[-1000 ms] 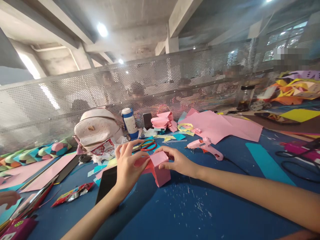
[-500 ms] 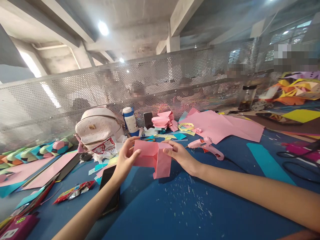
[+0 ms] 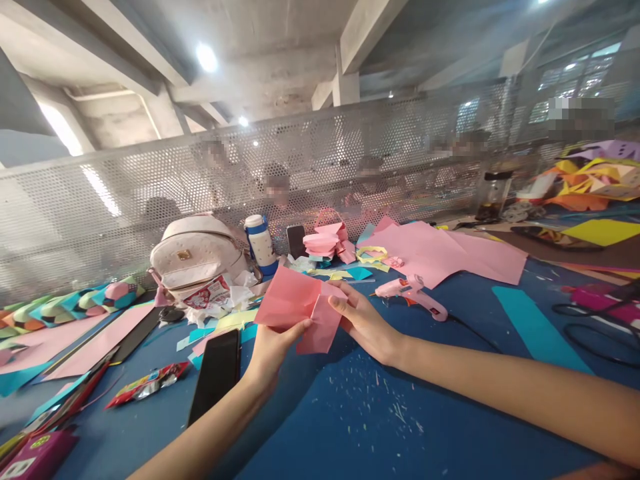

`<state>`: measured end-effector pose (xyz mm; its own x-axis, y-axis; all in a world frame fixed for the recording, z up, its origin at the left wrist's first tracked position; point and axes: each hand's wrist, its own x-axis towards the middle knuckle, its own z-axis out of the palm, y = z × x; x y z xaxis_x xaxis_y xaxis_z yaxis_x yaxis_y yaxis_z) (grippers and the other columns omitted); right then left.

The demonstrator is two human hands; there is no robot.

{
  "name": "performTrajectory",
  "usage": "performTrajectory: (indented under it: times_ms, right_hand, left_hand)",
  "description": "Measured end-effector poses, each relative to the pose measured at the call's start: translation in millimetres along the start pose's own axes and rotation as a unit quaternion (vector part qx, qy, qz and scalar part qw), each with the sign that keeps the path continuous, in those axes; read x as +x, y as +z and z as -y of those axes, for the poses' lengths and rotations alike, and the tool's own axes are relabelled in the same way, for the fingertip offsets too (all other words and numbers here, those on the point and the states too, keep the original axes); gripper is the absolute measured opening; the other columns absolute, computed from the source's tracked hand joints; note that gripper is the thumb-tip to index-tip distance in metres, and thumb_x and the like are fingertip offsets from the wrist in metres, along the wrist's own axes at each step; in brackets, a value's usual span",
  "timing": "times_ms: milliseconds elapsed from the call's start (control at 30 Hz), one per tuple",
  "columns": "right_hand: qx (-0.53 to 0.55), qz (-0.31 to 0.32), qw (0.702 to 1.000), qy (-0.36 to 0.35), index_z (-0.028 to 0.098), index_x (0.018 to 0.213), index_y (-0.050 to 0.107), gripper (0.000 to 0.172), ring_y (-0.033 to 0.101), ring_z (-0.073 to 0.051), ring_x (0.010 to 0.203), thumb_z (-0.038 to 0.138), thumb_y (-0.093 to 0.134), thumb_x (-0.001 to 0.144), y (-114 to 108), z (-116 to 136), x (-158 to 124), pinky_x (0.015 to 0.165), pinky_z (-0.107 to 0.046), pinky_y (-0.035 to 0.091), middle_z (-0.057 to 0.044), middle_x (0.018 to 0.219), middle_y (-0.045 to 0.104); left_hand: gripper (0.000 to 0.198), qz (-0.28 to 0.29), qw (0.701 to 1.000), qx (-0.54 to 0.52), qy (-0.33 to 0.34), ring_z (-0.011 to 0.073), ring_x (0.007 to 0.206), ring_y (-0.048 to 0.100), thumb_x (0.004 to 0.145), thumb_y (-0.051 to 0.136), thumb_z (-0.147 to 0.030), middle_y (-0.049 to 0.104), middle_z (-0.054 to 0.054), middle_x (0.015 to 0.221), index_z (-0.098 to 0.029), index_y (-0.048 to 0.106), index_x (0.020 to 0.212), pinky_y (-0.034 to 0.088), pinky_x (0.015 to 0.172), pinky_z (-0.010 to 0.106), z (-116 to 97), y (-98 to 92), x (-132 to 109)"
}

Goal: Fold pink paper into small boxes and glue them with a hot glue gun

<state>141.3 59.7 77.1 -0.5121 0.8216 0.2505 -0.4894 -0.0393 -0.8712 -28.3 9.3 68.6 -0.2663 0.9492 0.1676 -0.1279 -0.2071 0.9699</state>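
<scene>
A folded piece of pink paper [image 3: 290,297] is held up above the blue table, its left panel flaring up and its right side folded down. My left hand [image 3: 273,347] grips it from below, thumb pressed near the middle fold, the other fingers partly hidden behind the paper. On the right edge, my right hand [image 3: 357,317] pinches the paper with the thumb in front and fingers behind. Just right of that hand lies a pink glue gun [image 3: 413,293] on its side, its cord trailing right. A dark phone [image 3: 215,373] rests beside my left forearm.
Along the back stand a pale backpack [image 3: 197,257], a white and blue bottle [image 3: 260,243] and folded pink paper pieces [image 3: 323,243]. Large pink sheets [image 3: 450,253] lie behind the glue gun. A blue strip [image 3: 537,327] is at right, a red snack wrapper [image 3: 147,385] at left.
My left hand has moved down and right, from the paper's left edge to its lower middle. The paper's left panel now tilts upward. My right hand has barely moved.
</scene>
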Motion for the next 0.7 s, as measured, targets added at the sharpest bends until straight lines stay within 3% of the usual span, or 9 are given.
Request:
performTrajectory:
  times_ms: [167, 467, 567, 700]
  right_hand:
    - [0.015, 0.014, 1.000, 0.014, 0.025, 0.111, 0.055, 0.041, 0.062, -0.017, 0.099, 0.041, 0.076, 0.080, 1.1, -4.0, -4.5, 0.087, -0.030, 0.048, -0.003, 0.114, 0.064]
    - [-0.018, 0.083, 0.996, 0.017, 0.024, 0.114, 0.051, 0.042, 0.061, -0.015, 0.098, 0.040, 0.074, 0.083, 2.7, -7.4, -8.8, 0.086, -0.027, 0.048, -0.004, 0.115, 0.063]
    - [-0.082, 0.106, 0.991, -0.014, 0.025, 0.118, 0.050, 0.047, 0.060, -0.017, 0.104, 0.037, 0.076, 0.081, 3.1, -6.0, -9.1, 0.089, -0.030, 0.049, -0.004, 0.119, 0.061]
    - [-0.217, 0.098, 0.963, -0.125, 0.029, 0.125, 0.050, 0.051, 0.049, -0.021, 0.126, 0.033, 0.076, 0.082, 0.4, 8.2, -10.0, 0.105, -0.036, 0.042, -0.005, 0.135, 0.051]
  left_hand:
    - [0.051, -0.002, 1.000, -0.020, -0.006, 0.0281, 0.095, 0.071, 0.067, 0.085, -0.037, 0.074, 0.015, 0.108, -0.011, 0.069, 0.108, 0.056, 0.080, 0.034, -0.4, -4.3, 1.9]
    - [0.048, -0.055, 0.997, -0.049, -0.002, 0.0218, 0.083, 0.072, 0.063, 0.088, -0.033, 0.076, 0.009, 0.099, -0.013, 0.069, 0.102, 0.057, 0.074, 0.029, 10.1, -11.3, 11.5]
    - [0.048, -0.058, 0.997, -0.058, -0.015, 0.0204, 0.080, 0.072, 0.061, 0.089, -0.032, 0.076, 0.010, 0.096, -0.012, 0.069, 0.100, 0.057, 0.073, 0.027, 8.7, -13.5, 14.3]
    - [0.049, -0.050, 0.995, -0.078, -0.045, 0.0217, 0.076, 0.073, 0.059, 0.090, -0.034, 0.077, 0.009, 0.092, -0.012, 0.069, 0.097, 0.058, 0.068, 0.028, 8.9, -14.3, 15.7]
